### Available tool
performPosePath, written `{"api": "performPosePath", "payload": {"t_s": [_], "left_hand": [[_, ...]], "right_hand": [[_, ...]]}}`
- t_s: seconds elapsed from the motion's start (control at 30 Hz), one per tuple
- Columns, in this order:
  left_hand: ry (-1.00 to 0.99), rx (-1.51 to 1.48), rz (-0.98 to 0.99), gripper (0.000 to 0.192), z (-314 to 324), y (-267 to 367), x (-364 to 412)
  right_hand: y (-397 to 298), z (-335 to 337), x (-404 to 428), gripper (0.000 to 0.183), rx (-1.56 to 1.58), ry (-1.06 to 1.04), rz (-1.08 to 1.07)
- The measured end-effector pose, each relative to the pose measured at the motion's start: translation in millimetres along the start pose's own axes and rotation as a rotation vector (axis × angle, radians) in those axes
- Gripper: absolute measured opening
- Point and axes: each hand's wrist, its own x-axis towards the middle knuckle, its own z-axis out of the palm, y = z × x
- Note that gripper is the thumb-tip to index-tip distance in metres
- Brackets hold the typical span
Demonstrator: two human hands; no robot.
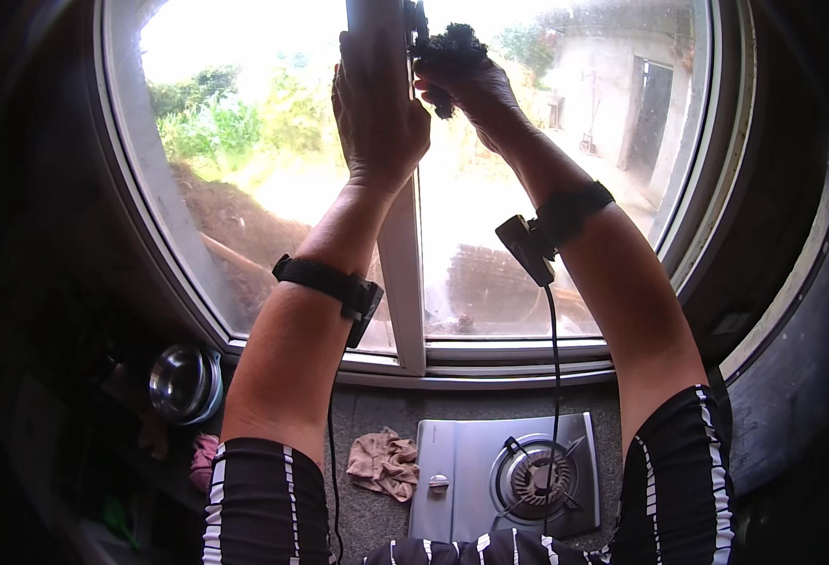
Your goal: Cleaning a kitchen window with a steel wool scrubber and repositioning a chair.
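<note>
Both my arms reach up to a window above a stone-like counter. My left hand [379,113] lies flat along the upright middle frame [402,282] of the window, its fingers stretched upward. Just right of that frame, my right hand [474,92] grips a dark, ragged-edged clump [457,46], which stands against the bright pane; whether it is a cloth or a scrubber I cannot tell. Part of the clump hangs below the fingers. Each forearm wears a black strap with a small device and a cable.
Below the window, a single-burner gas stove [436,438] stands on the counter [379,409]. A crumpled beige cloth [384,466] lies left of it. Steel bowls [183,385] and a pink cloth [205,459] are at the left. Cables hang from both forearms, one across the stove.
</note>
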Motion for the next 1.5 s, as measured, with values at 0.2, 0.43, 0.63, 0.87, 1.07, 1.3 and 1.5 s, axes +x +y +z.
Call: {"api": "performPosePath", "payload": {"t_s": [0.2,0.43,0.63,0.87,1.07,1.3,1.5], "left_hand": [[0.007,-0.011,0.021,0.085,-1,-5,-5],[0.034,-0.012,0.041,0.086,2,-2,-5],[0.035,-0.024,0.058,0.085,2,-2,-4],[0.042,-0.011,0.077,0.081,-1,-3,-8],[0.073,0.023,0.097,0.076,2,-3,-6],[0.093,0.078,0.121,0.073,6,-2,-1],[0.063,-0.083,0.117,0.075,2,0,-3]], "right_hand": [[-37,-26,-20,0.106,-0.211,-0.112,0.184],[-42,-20,-40,0.03,-0.243,0.091,-0.264],[-23,8,-41,0.019,-0.597,0.227,-0.62],[40,-10,-46,0.044,-0.44,0.274,-0.206],[30,10,-37,0.017,-0.166,0.276,-0.322],[42,9,-9,0.019,0.115,0.257,-0.33],[33,-22,10,0.029,-0.212,-0.177,-0.322]]}}
